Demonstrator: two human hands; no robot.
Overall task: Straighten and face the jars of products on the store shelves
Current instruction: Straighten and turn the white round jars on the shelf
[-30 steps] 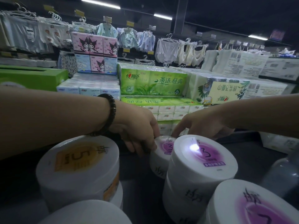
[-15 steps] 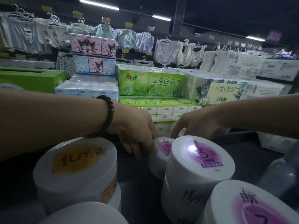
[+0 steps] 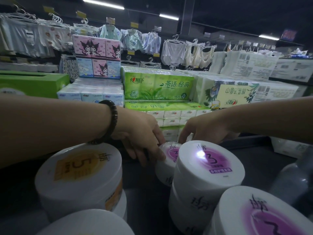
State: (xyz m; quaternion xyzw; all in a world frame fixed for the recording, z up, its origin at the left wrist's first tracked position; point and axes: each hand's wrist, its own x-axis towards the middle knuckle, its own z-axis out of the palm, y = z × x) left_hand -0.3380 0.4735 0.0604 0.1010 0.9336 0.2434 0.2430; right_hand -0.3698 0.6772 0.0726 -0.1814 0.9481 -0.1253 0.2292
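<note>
The left hand point(image 3: 140, 141), wearing a dark bead bracelet point(image 3: 112, 119) at the wrist, is curling its fingers point(image 3: 152, 154) close together over the left rim and wall of the small purple-lidded jar point(image 3: 170, 152), clamping on it. The right hand point(image 3: 205, 131) is reaching in from the other side; 1 fingertip point(image 3: 183, 137) is touching the jar's far rim, but the rest are hiding behind the taller jar marked 3 point(image 3: 210, 167), so I cannot tell whether that hand is gripping or only steadying. The small jar is sitting between the 2 sets of fingers, just behind and touching the jar marked 3, and it is leaning a little toward the camera rather than standing square. The orange jar marked 5 point(image 3: 79, 168) is standing well to the wrist side of the left fingers, apart from them. The plastic is looking smooth and glossy, so it is probably stiff, fairly light and somewhat slippery; taking it by the lid's edge with fingers opposing across its width seems best, turning gently so the neighbouring jar is not getting knocked. Green tissue packs point(image 3: 157, 85) are stacking up beyond the fingertips.
</note>
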